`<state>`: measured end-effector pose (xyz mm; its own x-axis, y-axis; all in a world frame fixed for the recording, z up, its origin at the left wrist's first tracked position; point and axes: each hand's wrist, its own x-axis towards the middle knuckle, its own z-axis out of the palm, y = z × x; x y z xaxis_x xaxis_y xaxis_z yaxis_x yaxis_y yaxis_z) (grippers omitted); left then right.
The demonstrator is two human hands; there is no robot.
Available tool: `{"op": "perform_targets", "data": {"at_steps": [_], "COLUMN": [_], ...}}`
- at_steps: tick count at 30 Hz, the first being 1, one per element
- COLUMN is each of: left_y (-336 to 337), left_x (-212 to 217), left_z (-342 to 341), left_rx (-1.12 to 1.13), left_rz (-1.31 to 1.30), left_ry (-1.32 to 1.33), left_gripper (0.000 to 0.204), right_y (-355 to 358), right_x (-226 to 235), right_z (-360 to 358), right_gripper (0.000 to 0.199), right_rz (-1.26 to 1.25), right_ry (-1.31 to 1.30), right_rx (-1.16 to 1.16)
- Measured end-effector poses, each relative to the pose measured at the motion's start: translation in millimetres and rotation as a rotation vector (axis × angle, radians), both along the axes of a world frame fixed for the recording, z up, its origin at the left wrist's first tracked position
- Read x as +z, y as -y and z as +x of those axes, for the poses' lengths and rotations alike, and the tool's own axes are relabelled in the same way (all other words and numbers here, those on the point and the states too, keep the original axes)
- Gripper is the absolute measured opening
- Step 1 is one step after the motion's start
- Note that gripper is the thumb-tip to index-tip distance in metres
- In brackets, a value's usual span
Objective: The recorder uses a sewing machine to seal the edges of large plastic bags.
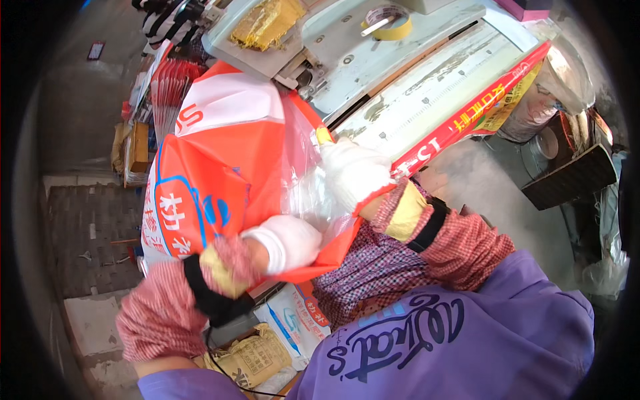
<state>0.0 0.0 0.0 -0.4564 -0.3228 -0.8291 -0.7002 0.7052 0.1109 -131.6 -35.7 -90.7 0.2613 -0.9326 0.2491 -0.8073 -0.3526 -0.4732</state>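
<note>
Both gloved hands are closed on the orange-and-white printed bag (213, 167) — left hand (287, 243) gripping its lower edge, right hand (353, 173) pinching its clear plastic mouth nearer the grey table (400, 100) — the bag extending up-left from both.

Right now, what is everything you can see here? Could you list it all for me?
plastic bag: one, orange and white with blue print, centre, held by both hands
clear film: one, see-through, over the bag's right part
machine: one, pale grey-green, top centre
tape roll: one, yellow, on the machine
red strip: one, red with yellow print, along the machine's edge
brown sack: one, tan, bottom
stack of bags: one, red and white, upper left
left hand: white glove, gripping the bag's lower edge
right hand: white glove, on the bag's upper right
</note>
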Motion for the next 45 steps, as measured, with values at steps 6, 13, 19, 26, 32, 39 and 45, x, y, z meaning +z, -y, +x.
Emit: {"op": "perform_targets", "data": {"at_steps": [6, 13, 19, 26, 32, 39, 45], "left_y": [5, 27, 70, 52, 39, 41, 38], "left_x": [35, 31, 22, 20, 20, 20, 20], "left_z": [-13, -4, 3, 1, 12, 1, 5], "left_rx": [0.262, 0.245, 0.121, 0.435, 0.535, 0.420, 0.433], "left_rz": [-0.406, -0.421, -0.714, -0.094, -0.296, -0.190, -0.120], "left_ry": [-0.160, -0.157, -0.313, 0.002, -0.278, -0.241, -0.202], "left_gripper": [0.043, 0.034, 0.045, 0.039, 0.041, 0.055, 0.060], "right_y": [-11, 24, 14, -20, -4, 33, 26], "right_x": [7, 0, 18, 20, -6, -16, 4], "right_z": [-6, 2, 7, -26, -46, -9, -17], "right_gripper": [0.011, 0.011, 0.014, 0.042, 0.054, 0.036, 0.035], "right_rz": [0.015, -0.263, -0.087, 0.523, 0.843, 1.066, 1.130], "right_ry": [-0.137, -0.074, -0.081, 0.322, 0.703, 1.171, 0.990], "right_rx": [0.000, 0.038, -0.041, -0.003, 0.199, 0.084, -0.087]}}
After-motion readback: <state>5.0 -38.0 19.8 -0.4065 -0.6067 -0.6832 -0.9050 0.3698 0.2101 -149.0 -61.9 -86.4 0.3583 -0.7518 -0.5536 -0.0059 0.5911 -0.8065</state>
